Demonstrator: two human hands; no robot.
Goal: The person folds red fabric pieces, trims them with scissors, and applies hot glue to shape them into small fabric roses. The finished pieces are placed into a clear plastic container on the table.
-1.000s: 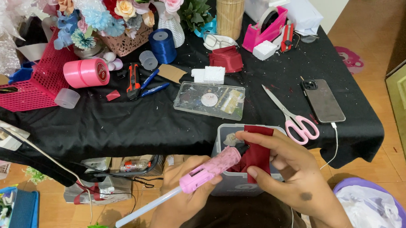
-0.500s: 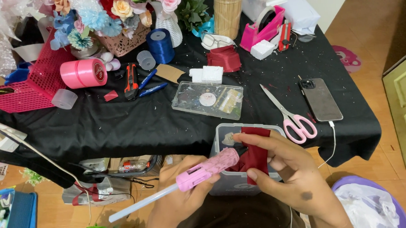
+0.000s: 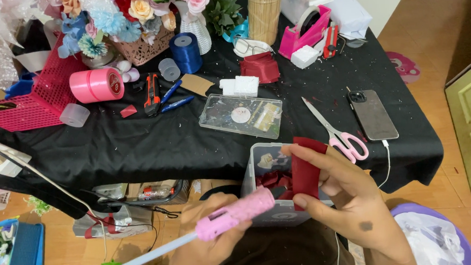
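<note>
A left hand (image 3: pixel 209 242) is gripping a pink glue gun (image 3: pixel 235 214), its nozzle touching a dark red ribbon piece (image 3: pixel 305 170) that the right hand (image 3: pixel 344 193) is pinching over a clear plastic box (image 3: pixel 266 165) at the black-clothed table (image 3: pixel 140 139) edge, near pink-handled scissors (image 3: pixel 337 131).

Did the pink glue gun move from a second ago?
No, barely. The pink glue gun in the left hand keeps its tip at the red ribbon piece, over the grey box at the table edge, as before.
</note>
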